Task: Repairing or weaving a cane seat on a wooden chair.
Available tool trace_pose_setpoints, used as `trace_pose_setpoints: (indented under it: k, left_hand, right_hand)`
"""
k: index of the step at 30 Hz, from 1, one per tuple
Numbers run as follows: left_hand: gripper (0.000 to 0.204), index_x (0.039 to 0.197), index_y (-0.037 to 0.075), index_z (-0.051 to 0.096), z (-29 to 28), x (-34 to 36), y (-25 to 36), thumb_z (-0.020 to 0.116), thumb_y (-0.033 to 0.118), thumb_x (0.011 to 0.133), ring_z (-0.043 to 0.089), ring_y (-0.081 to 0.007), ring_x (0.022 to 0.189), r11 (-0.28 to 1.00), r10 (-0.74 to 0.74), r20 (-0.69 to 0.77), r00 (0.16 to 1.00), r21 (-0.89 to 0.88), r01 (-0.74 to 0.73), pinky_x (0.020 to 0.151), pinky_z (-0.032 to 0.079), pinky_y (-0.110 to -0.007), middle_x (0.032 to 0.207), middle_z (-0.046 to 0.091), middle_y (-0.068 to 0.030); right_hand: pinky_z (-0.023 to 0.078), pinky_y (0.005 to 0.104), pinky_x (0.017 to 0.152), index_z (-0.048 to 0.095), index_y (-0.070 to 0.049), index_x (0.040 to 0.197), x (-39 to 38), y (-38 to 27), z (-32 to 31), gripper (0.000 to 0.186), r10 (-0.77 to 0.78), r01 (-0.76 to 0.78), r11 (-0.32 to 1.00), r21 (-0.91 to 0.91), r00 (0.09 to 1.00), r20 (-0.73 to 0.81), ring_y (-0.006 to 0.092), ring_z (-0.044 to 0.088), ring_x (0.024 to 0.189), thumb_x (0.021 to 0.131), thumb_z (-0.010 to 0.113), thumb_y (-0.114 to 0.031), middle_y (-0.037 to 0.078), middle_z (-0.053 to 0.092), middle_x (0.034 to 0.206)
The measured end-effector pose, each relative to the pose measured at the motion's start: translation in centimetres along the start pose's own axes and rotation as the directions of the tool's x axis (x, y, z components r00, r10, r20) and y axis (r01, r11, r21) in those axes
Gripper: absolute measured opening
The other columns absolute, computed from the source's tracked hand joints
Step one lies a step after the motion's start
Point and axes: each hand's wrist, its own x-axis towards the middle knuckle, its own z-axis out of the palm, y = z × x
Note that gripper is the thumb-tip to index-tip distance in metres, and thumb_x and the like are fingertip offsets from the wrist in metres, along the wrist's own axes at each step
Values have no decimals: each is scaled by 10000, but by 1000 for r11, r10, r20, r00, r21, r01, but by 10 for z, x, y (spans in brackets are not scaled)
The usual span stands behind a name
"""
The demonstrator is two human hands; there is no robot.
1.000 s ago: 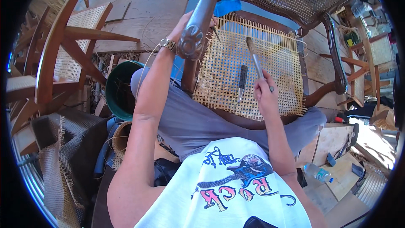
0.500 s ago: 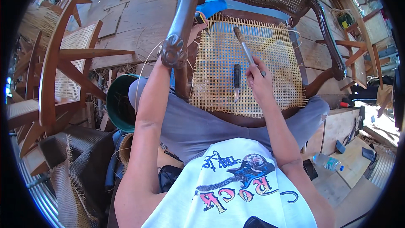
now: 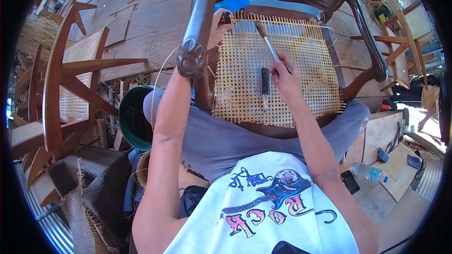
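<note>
Right hand (image 3: 282, 73): fingers curled tight round the metal shaft of a slim tool (image 3: 267, 42); its wooden end points to the far side, over the woven cane seat (image 3: 301, 84).
Second tool (image 3: 265, 84): dark handle, pointed tip toward the near side, lying loose on the cane just left of the right hand, not gripped.
Left hand (image 3: 217, 28): at the far left corner of the seat, behind the carved wooden armrest (image 3: 195, 42); fingers pinched on a small dark object (image 3: 228, 17). What that object is cannot be told.
Cane seat: 1 panel, open weave, resting across the person's lap; its near edge lies on the grey trousers (image 3: 216, 136).
Hidden: the armrest covers the left wrist; the strand being worked, if any, is too fine to make out.
Green bucket (image 3: 134, 117): left of the lap, on the floor; the inside is in shadow, contents cannot be told.
Plastic bottle (image 3: 372, 174): lying at near right on a wooden board.
Other chairs (image 3: 70, 80): 1 with a caned panel at far left, wooden frames beyond.
</note>
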Motion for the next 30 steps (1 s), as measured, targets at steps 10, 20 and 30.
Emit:
trace_pose_setpoints:
  k: [10, 20, 30]
  left_hand:
    - [148, 1063, 59, 583, -5, 3, 18, 643, 38, 929, 563, -118, 834, 987, 56, -100, 993, -146, -70, 814, 458, -273, 906, 600, -33]
    - [147, 1055, 56, 581, -9, -1, 9, 631, 11, 924, 558, -109, 881, 989, -46, 10, 999, -142, 47, 828, 452, -267, 920, 588, -21]
    - [153, 1066, 38, 574, -8, -1, 24, 633, 22, 926, 603, -115, 908, 985, -79, 54, 995, -149, 86, 867, 472, -271, 978, 664, -46]
  right_hand:
    - [313, 195, 460, 465, -44, 1375, 8, -15, 10, 396, -37, 44, 995, -95, 997, 68, 41, 401, 515, 996, 536, -131, 4, 530, 731]
    - [336, 197, 460, 505, -33, 1338, 9, -9, 11, 361, 22, 39, 948, -315, 982, 188, 37, 420, 535, 990, 540, -126, 2, 541, 736]
    - [311, 189, 449, 485, -3, 1355, 13, -20, -5, 407, -93, 92, 993, -70, 996, -8, 36, 401, 510, 972, 553, -121, 2, 547, 742]
